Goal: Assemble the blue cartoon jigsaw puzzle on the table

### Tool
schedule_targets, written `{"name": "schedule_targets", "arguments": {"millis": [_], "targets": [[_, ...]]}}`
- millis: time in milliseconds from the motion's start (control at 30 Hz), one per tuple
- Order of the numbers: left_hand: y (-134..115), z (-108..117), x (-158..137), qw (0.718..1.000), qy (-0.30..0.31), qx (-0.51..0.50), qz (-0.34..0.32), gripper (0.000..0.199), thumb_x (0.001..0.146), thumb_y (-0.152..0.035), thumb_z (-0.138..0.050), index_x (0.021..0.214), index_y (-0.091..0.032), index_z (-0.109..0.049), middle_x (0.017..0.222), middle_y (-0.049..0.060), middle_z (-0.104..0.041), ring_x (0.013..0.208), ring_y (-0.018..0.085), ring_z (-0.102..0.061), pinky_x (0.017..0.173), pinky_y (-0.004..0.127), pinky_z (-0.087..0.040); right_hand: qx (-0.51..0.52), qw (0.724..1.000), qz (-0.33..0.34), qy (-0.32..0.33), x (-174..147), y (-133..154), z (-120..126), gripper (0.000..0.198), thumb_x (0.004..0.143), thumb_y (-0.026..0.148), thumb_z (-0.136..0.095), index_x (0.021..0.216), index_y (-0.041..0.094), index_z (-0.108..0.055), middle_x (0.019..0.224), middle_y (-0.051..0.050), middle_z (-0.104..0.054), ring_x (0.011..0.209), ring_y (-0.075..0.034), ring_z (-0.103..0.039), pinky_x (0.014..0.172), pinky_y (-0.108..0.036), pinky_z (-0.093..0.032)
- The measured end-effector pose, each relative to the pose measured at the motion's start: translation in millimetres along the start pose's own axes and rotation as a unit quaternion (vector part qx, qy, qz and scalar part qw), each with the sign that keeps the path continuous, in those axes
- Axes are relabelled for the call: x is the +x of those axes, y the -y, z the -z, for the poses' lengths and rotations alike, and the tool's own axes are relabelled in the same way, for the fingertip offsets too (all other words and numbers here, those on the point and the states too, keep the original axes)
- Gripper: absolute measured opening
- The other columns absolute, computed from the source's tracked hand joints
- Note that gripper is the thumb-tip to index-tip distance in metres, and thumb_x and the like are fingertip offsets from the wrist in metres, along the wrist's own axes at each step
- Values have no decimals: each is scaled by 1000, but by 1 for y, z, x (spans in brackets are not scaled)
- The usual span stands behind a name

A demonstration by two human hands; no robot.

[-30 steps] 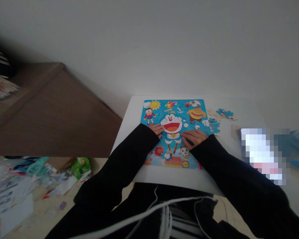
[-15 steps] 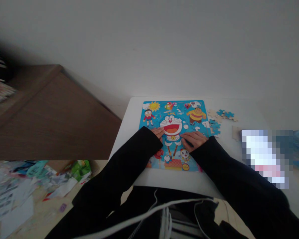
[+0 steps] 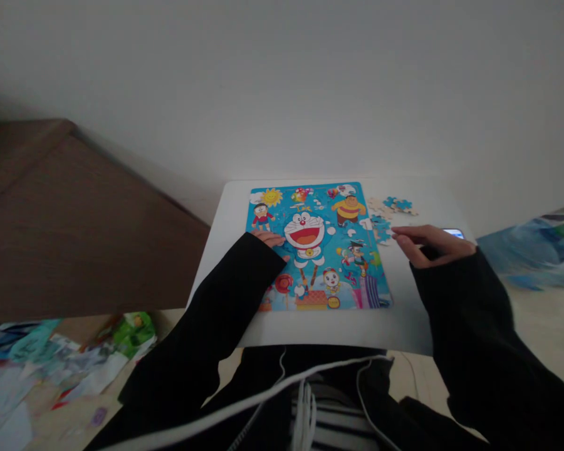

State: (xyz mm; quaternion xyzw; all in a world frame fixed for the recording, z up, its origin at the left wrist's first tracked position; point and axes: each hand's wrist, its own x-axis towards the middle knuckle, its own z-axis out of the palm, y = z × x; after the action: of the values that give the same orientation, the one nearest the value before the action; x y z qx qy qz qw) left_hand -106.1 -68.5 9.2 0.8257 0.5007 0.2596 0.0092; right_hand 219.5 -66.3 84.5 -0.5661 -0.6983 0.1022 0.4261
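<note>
My sleeves (image 3: 474,313): matt black cloth. Under my left fingers, the puzzle (image 3: 329,252): smooth, printed. Pieces (image 3: 397,204): pale matt backs, wood or card, I cannot tell. Table (image 3: 319,329): smooth, faintly sheened. Cabinet (image 3: 84,232): matt, wood-like. Wall (image 3: 282,94): smooth, matt.

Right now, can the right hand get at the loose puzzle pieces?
Most likely yes: the right hand is right beside the loose puzzle pieces, and nothing visible blocks its way. Whether it touches one, I can't tell.
</note>
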Motion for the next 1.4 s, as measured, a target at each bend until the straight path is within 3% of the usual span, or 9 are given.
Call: {"name": "schedule_targets", "arguments": {"millis": [133, 267, 400, 567, 700, 900, 1033, 1200, 1400], "targets": [[0, 5, 0, 999, 36, 19, -18, 48, 76, -58, -52, 107, -22, -58, 104, 6, -64, 101, 25, -56, 104, 52, -28, -19, 991, 79, 106, -17, -22, -10, 20, 72, 34, -62, 84, 21, -69, 70, -3, -68, 59, -14, -62, 54, -26, -52], [0, 7, 0, 997, 71, 11, -42, 46, 72, -54, -57, 108, -26, -60, 104, 4, -65, 109, 25, -53, 110, 48, -19, -57, 963, 194, 176, -30, -40, -32, 28, 72, 33, -64, 95, 18, -68, 85, -7, -68, 72, -17, -62, 68, -33, -52], [-1, 6, 1, 994, 102, 6, -46, 42, 73, -52, -57, 108, -29, -61, 104, 2, -66, 109, 23, -53, 111, 45, -17, -84, 938, 261, 212, -32, -54, -50, 27, 71, 28, -65, 96, 17, -68, 89, -10, -66, 75, -19, -60, 70, -35, -50], [-1, 8, 2, 993, 106, -3, -59, 42, 74, -52, -55, 110, -30, -60, 107, 2, -65, 111, 23, -52, 112, 44, -12, -73, 931, 288, 210, -29, -62, -60, 28, 74, 33, -63, 99, 20, -68, 86, -8, -64, 73, -18, -60, 67, -32, -50], [0, 9, 1, 993, 103, 0, -58, 43, 74, -50, -56, 110, -28, -60, 106, 2, -65, 110, 24, -52, 112, 44, -11, -94, 931, 268, 230, -28, -55, -60, 35, 72, 28, -64, 106, 20, -65, 93, -9, -63, 75, -19, -58, 70, -35, -50], [5, 6, -1, 994, 99, 11, -54, 42, 74, -53, -54, 107, -29, -61, 106, 3, -65, 111, 23, -52, 113, 44, -9, -54, 931, 216, 288, -19, -41, -60, 26, 66, 24, -69, 91, 18, -67, 87, -7, -65, 78, -18, -61, 71, -31, -50], [14, 7, -3, 995, 81, -3, -59, 37, 73, -53, -55, 100, -28, -62, 101, 3, -66, 108, 23, -54, 111, 48, -11, 22, 941, 71, 331, -17, -29, -58, 15, 67, 21, -66, 81, 18, -64, 66, 1, -63, 55, -10, -58, 54, -21, -47], [21, 17, -4, 997, 60, -8, -38, 30, 71, -52, -58, 67, -22, -60, 80, 3, -68, 96, 25, -59, 107, 58, -14, 138, 948, -108, 264, -16, -10, -60, 18, 69, 29, -63, 83, 18, -63, 62, 0, -64, 57, -11, -61, 53, -20, -49], [15, 18, -3, 998, 32, -4, -44, 28, 73, -48, -60, 63, -22, -57, 68, 0, -66, 82, 22, -63, 109, 55, -10, 262, 908, -171, 279, -6, 15, -84, 20, 63, 32, -66, 77, 18, -62, 59, 0, -63, 51, -12, -61, 51, -23, -52]]}}
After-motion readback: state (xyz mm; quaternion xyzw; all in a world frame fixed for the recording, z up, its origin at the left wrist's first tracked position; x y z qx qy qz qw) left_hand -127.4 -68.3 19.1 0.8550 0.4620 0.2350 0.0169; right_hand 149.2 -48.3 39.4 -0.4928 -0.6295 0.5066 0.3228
